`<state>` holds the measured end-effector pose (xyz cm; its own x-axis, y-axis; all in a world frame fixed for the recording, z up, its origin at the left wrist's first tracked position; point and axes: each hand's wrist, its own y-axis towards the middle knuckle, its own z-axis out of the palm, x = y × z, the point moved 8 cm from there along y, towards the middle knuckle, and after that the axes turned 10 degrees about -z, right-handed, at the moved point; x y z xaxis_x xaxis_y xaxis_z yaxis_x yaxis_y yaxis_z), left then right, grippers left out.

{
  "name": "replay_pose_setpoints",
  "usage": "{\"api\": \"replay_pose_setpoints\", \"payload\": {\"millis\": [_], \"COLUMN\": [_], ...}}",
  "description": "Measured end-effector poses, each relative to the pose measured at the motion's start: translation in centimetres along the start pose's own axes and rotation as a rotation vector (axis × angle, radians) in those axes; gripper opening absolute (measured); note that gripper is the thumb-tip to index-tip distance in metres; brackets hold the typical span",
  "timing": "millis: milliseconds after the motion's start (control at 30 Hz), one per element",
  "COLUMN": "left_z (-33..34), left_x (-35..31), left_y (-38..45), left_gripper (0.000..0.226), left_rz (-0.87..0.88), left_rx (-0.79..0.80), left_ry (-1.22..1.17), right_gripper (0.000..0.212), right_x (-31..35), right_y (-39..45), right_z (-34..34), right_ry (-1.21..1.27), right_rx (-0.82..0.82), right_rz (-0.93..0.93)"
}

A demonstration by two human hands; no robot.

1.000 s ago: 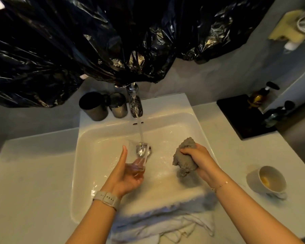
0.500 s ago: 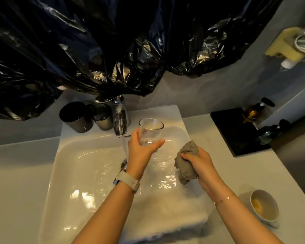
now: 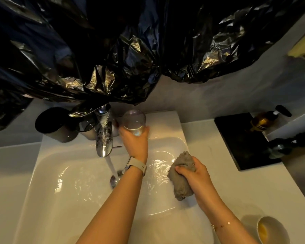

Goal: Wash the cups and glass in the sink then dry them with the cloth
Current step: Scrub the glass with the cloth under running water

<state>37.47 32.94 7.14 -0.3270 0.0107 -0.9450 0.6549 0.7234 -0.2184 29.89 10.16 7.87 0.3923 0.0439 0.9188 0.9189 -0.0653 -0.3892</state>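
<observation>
Head view: 2 dark cups (image 3: pixel 57 125) at sink (image 3: pixel 63 199) back-left corner; tap (image 3: pixel 104 138) running; left hand (image 3: pixel 135 140) grips glass (image 3: pixel 134 121) upright on rear ledge; right hand (image 3: pixel 195 175) clutches grey cloth (image 3: pixel 180 184) over basin; white cup (image 3: pixel 271 230) on surface far right.

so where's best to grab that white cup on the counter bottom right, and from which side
Take the white cup around its outer wall just below the rim, coming from above and from its left, the sink side. It stands upright with its mouth open and yellowish residue inside, so fingers should stay outside. No handle shows from here. The right hand grips the grey cloth, so it must free up first.
</observation>
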Motion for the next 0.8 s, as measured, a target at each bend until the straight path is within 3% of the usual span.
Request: {"api": "replay_pose_setpoints", "payload": {"millis": [167, 333, 567, 800], "left_z": [0.9, -1.0, -4.1, -6.0], "left_x": [0.0, -0.5, 1.2, 2.5], "left_y": [1.0, -2.1, -10.8, -17.5], "left_gripper": [0.08, 0.086, 0.045, 0.039], "left_rz": [-0.025, -0.009, 0.096, 0.174], "left_rx": [-0.02, 0.057, 0.494, 0.774], "left_ry": [0.044, 0.025, 0.243, 0.338], "right_gripper": [0.016, 0.017, 0.017, 0.024], "right_x": [0.1, 0.2, 1.7, 0.6], "right_y": [0.1, -0.4, -4.3, -12.0], "right_z": [-0.3, -0.5, -2.8, -10.2], "right_ry": [0.006, 0.005, 0.074, 0.223], "right_rx": [-0.007, -0.015, -0.089, -0.382], "right_rz": [-0.007, -0.018, -0.096, -0.212]}}
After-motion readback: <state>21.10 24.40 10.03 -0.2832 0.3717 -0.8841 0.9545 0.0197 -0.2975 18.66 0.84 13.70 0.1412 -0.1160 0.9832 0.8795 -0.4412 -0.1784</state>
